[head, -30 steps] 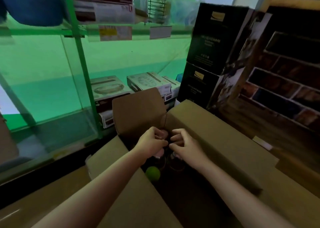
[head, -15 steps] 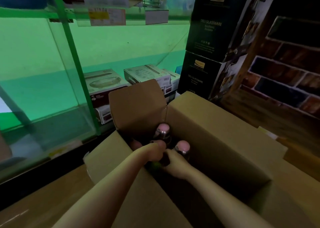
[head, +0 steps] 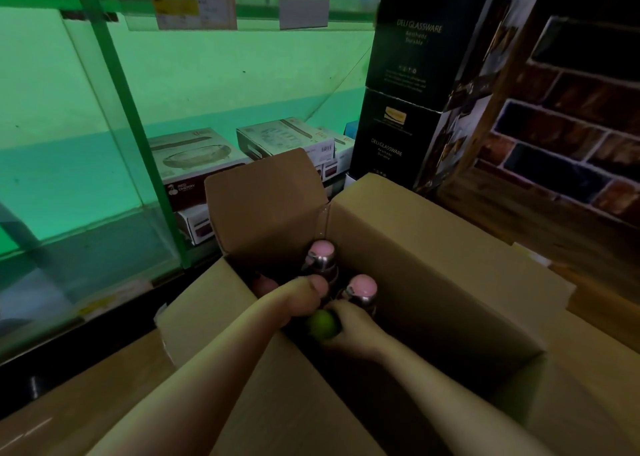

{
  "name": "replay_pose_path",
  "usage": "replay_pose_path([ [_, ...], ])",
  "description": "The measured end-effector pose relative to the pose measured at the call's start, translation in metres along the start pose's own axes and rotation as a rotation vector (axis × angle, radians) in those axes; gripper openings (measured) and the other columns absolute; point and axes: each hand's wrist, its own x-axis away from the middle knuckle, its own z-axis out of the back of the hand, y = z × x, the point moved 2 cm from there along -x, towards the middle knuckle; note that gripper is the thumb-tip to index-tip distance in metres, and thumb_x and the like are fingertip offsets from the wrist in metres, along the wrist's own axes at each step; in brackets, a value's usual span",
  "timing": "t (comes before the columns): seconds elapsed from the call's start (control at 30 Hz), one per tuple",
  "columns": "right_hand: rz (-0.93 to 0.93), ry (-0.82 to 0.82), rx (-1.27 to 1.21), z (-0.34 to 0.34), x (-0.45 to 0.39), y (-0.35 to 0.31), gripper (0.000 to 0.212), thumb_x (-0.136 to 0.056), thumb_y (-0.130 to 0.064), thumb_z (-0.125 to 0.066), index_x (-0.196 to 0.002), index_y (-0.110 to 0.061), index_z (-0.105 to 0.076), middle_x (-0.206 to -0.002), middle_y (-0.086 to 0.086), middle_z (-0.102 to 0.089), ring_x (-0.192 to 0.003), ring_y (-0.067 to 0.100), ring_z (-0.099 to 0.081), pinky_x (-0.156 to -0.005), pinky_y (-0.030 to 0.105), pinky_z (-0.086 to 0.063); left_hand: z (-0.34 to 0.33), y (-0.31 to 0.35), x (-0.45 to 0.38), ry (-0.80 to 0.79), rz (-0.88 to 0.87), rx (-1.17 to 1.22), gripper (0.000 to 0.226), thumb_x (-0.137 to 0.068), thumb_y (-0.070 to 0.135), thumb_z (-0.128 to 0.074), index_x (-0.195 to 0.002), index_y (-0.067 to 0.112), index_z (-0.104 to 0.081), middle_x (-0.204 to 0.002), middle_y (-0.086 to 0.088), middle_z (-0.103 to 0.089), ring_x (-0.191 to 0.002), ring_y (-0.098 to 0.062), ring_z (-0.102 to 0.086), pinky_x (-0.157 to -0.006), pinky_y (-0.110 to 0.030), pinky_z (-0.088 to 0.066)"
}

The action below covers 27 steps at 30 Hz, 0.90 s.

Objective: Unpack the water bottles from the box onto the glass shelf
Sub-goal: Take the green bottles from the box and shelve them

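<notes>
An open cardboard box [head: 433,248] stands in front of me with water bottles upright inside. Two show pink caps, one at the far corner [head: 322,249] and one just right of it [head: 362,286]; a darker cap [head: 265,284] sits to the left. My right hand [head: 356,332] curls around a green-capped bottle [head: 322,324] low in the box. My left hand [head: 298,300] reaches down beside it, in front of the far pink bottle, with its fingers hidden inside. The glass shelf [head: 86,248] lies to the left behind a green post.
Flat boxed glassware [head: 194,158] sits on the floor behind the raised box flap [head: 263,199]. Two stacked black glassware cartons [head: 408,102] stand at the right rear beside a brick-patterned wall. Another cardboard surface [head: 86,403] runs along the near left.
Both hands have dropped from the top of the box down among the bottles. The pink caps came into view, and the green cap shows between my hands, raised slightly.
</notes>
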Motion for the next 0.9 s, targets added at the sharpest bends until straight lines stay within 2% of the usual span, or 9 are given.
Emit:
replay_pose_path([
  [0.07,-0.024,0.047,-0.027,0.016,0.006,-0.001,0.042,-0.075,-0.023,-0.072,-0.113,-0.013,-0.057,-0.102,-0.005,-0.052,-0.095,0.01,-0.052,-0.077,0.022,-0.042,0.002,0.004,0.003,-0.034,-0.032,0.048,0.019,-0.092,0.006,-0.048,-0.089,0.013,-0.066,-0.108,-0.016,-0.062,-0.106,-0.026,-0.059,-0.085,-0.03,-0.048],
  [0.13,-0.034,0.111,-0.011,0.036,0.009,-0.004,0.045,-0.071,-0.029,-0.075,-0.11,-0.016,-0.057,-0.101,-0.005,-0.049,-0.091,0.01,-0.051,-0.074,0.022,-0.041,0.004,0.009,0.01,-0.04,-0.044,0.17,0.015,-0.092,0.022,-0.056,-0.078,0.022,-0.062,-0.101,-0.01,-0.065,-0.096,-0.02,-0.061,-0.089,-0.032,-0.05],
  [0.2,-0.016,0.179,0.011,0.058,0.013,-0.011,0.044,-0.069,-0.035,-0.077,-0.104,-0.018,-0.057,-0.101,-0.003,-0.049,-0.091,0.011,-0.05,-0.07,0.023,-0.038,0.007,0.017,0.02,-0.093,-0.104,0.269,0.019,-0.091,0.039,-0.056,-0.09,0.022,-0.063,-0.102,-0.005,-0.067,-0.097,-0.016,-0.063,-0.092,-0.031,-0.05],
  [0.27,0.01,0.217,0.013,0.08,0.016,-0.018,0.044,-0.068,-0.039,-0.078,-0.1,-0.02,-0.056,-0.103,-0.001,-0.05,-0.092,0.012,-0.05,-0.068,0.024,-0.037,0.011,0.025,0.024,-0.123,-0.146,0.327,0.038,-0.084,0.05,-0.06,-0.112,0.023,-0.057,-0.112,0.0,-0.065,-0.103,-0.013,-0.062,-0.097,-0.034,-0.05],
  [0.37,0.021,0.285,-0.036,0.111,0.024,-0.037,0.051,-0.063,-0.045,-0.079,-0.101,-0.018,-0.055,-0.104,0.0,-0.05,-0.095,0.016,-0.052,-0.07,0.027,-0.045,0.023,0.039,0.031,-0.117,-0.221,0.323,0.061,-0.074,0.043,-0.074,-0.125,0.026,-0.046,-0.118,0.002,-0.062,-0.106,-0.014,-0.063,-0.093,-0.041,-0.053],
  [0.47,0.038,0.389,-0.078,0.136,0.033,-0.057,0.055,-0.06,-0.047,-0.08,-0.101,-0.017,-0.059,-0.105,0.002,-0.058,-0.098,0.019,-0.057,-0.083,0.036,-0.049,0.033,0.056,0.042,-0.077,-0.319,0.348,0.065,-0.071,0.022,-0.081,-0.125,0.031,-0.046,-0.116,0.004,-0.065,-0.101,-0.009,-0.066,-0.083,-0.034,-0.057],
  [0.57,0.087,0.438,-0.151,0.157,0.043,-0.085,0.059,-0.053,-0.056,-0.077,-0.097,-0.02,-0.06,-0.101,0.002,-0.063,-0.094,0.018,-0.061,-0.083,0.04,-0.052,0.048,0.071,0.054,-0.019,-0.411,0.371,0.062,-0.071,0.018,-0.081,-0.122,0.031,-0.049,-0.116,0.003,-0.066,-0.105,-0.012,-0.065,-0.092,-0.038,-0.054],
  [0.77,0.264,0.433,-0.126,0.195,0.065,-0.145,0.058,-0.075,-0.051,-0.07,-0.12,-0.017,-0.056,-0.115,-0.001,-0.052,-0.106,0.015,-0.052,-0.084,0.028,-0.045,0.087,0.104,0.09,0.087,-0.525,0.453,0.055,-0.069,0.017,-0.081,-0.117,0.026,-0.056,-0.11,0.002,-0.071,-0.1,-0.014,-0.069,-0.086,-0.031,-0.056],
  [0.9,0.336,0.394,-0.165,0.21,0.076,-0.18,0.059,-0.078,-0.049,-0.068,-0.126,-0.018,-0.051,-0.12,0.0,-0.055,-0.109,0.015,-0.055,-0.081,0.025,-0.045,0.125,0.125,0.116,0.207,-0.531,0.416,0.04,-0.066,0.024,-0.083,-0.098,0.03,-0.06,-0.098,0.005,-0.071,-0.095,-0.017,-0.067,-0.081,-0.027,-0.055],
])
